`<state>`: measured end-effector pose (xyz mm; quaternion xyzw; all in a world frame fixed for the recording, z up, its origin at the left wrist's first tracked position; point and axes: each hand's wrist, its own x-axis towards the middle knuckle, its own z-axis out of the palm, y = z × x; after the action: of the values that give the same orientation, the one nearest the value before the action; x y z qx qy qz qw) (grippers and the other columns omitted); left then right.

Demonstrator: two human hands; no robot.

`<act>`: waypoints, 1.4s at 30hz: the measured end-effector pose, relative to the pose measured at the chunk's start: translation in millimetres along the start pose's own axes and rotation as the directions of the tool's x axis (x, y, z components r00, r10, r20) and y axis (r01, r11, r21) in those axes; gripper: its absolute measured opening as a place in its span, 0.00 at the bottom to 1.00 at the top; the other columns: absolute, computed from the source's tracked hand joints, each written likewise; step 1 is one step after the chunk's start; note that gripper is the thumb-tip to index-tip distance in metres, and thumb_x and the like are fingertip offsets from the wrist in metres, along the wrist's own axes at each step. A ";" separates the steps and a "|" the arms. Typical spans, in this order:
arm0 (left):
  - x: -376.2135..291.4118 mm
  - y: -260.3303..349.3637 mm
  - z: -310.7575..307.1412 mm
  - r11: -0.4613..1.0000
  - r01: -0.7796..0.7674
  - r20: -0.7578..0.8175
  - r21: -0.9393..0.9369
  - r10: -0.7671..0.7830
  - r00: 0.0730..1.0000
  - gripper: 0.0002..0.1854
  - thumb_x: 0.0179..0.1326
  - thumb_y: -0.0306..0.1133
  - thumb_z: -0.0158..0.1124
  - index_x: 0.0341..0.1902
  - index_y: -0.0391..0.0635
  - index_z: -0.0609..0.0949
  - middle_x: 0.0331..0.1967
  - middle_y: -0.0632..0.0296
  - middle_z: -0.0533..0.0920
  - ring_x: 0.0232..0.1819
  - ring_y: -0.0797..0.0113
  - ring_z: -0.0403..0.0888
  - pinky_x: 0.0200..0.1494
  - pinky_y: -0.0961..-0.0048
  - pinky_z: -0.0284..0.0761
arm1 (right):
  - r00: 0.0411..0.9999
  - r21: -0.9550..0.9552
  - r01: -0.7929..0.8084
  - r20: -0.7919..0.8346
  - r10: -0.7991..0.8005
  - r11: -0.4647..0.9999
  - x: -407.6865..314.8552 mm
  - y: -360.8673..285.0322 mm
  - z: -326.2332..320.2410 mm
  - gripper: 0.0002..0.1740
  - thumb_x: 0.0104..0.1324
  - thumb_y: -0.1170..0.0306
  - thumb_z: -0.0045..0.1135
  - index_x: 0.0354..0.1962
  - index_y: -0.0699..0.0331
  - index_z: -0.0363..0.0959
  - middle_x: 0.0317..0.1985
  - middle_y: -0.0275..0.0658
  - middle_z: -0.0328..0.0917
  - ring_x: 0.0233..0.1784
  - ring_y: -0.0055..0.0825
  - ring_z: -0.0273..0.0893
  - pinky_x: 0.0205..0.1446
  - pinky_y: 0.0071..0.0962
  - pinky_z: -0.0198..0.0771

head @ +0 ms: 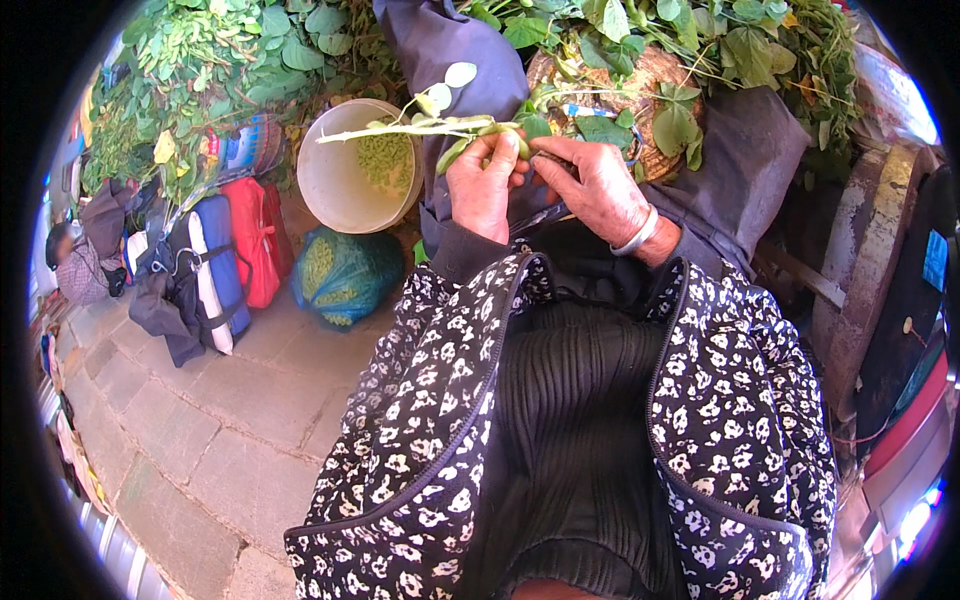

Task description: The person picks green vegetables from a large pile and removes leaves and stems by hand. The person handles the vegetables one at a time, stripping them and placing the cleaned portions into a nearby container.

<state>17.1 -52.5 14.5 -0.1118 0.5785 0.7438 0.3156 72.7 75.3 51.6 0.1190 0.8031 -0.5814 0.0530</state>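
In front of my lap, my left hand (484, 180) grips a green bean stalk (397, 130) that carries several fuzzy pods and a few leaves. Its bare end reaches left over a white plastic bucket (319, 176), which holds shelled green beans (386, 161). Close on the right, my right hand (596, 176), with a silvery bangle (637, 231) at the wrist, pinches a small dark object whose kind I cannot tell, beside the pods. A blue mesh or plastic bag (367, 274) of green pods or beans rests on the paving under the bucket.
Leafy bean plants (277, 45) are heaped at the upper left, with more at the upper right around a round woven or wooden surface (645, 82). Red (251, 244) and blue bags (223, 255) stand left. Another person (86, 262) is at the far left. A rusty round metal object (855, 277) stands right.
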 end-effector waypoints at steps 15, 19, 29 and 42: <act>-2.7 12.4 -5.6 0.939 0.109 0.152 0.325 -0.165 0.974 0.11 0.57 0.37 0.59 0.32 0.41 0.76 0.18 0.71 0.70 0.19 0.85 0.62 0.21 0.87 0.58 | 0.904 0.444 -0.417 0.294 0.311 0.793 3.5 24.4 -0.8 0.11 0.61 0.66 0.49 0.29 0.65 0.75 0.21 0.31 0.74 0.19 0.12 0.67 0.17 0.13 0.59; 1.8 17.0 -19.1 0.955 0.191 0.324 0.228 -0.259 0.910 0.09 0.61 0.33 0.53 0.37 0.39 0.74 0.25 0.69 0.72 0.21 0.84 0.63 0.21 0.89 0.56 | 0.856 0.551 -0.515 0.367 0.363 0.657 1.6 30.3 -5.4 0.12 0.60 0.65 0.51 0.27 0.65 0.76 0.19 0.31 0.74 0.19 0.13 0.68 0.18 0.14 0.61; -0.6 7.7 -33.2 0.918 0.391 0.306 0.068 -0.392 0.868 0.14 0.63 0.33 0.50 0.47 0.36 0.74 0.26 0.69 0.70 0.20 0.85 0.59 0.17 0.91 0.51 | 0.981 -0.698 0.019 -0.125 -0.148 0.716 68.1 40.4 -32.4 0.14 0.56 0.62 0.56 0.29 0.67 0.72 0.27 0.49 0.76 0.30 0.44 0.76 0.31 0.39 0.70; -6.4 14.4 -12.2 0.852 0.509 0.436 0.121 -0.506 0.744 0.26 0.57 0.22 0.45 0.62 0.40 0.62 0.33 0.66 0.72 0.21 0.85 0.59 0.16 0.93 0.51 | 0.946 -0.262 -0.011 -0.317 -0.075 0.965 63.5 71.7 -58.1 0.14 0.52 0.66 0.57 0.34 0.66 0.74 0.26 0.47 0.76 0.30 0.41 0.76 0.35 0.33 0.71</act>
<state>11.0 -67.9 25.6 -0.0895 0.4342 0.6367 0.6309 32.6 159.7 -10.2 0.1917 0.8719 -0.4444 -0.0739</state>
